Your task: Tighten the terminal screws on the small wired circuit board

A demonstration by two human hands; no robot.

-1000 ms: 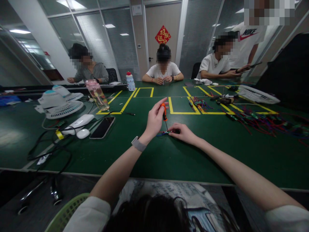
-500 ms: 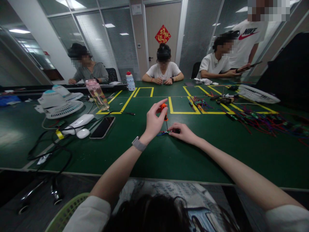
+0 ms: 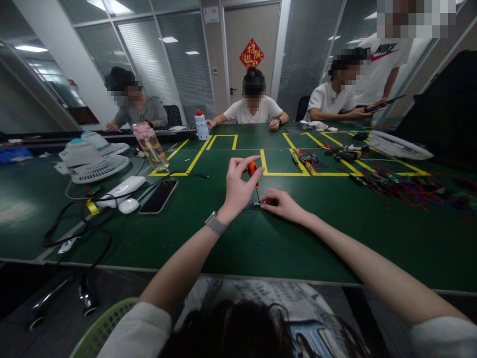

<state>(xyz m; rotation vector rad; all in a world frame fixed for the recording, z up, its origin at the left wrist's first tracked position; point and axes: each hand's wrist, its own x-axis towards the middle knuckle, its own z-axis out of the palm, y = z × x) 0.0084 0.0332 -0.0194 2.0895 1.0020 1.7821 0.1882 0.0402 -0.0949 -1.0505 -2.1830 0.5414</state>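
My left hand [image 3: 240, 184] is closed around the orange and black handle of a screwdriver [image 3: 253, 167], thumb and fingers on its sides. The screwdriver stands nearly upright, its thin shaft reaching down to a small circuit board [image 3: 257, 204] with coloured wires, flat on the green table [image 3: 208, 233]. Low at the board's right end, my right hand [image 3: 281, 205] pinches it between thumb and fingers. A dark part shows beneath that hand, too small to make out. Whether the tip sits in a screw is too small to tell.
To the left are a phone [image 3: 159, 196], a white mouse [image 3: 128, 206], black cables, a pink-lided bottle [image 3: 150, 146] and white fans [image 3: 99, 166]. Bundles of wired boards [image 3: 309, 160] lie right, with more [image 3: 406, 189] beyond. Several people are across the table; yellow tape marks its surface.
My left hand has shifted slightly on the screwdriver handle, its fingers reaching a little further right. My right hand stays put. Across the table, the middle person's hands have moved apart, one beside the blue bottle.
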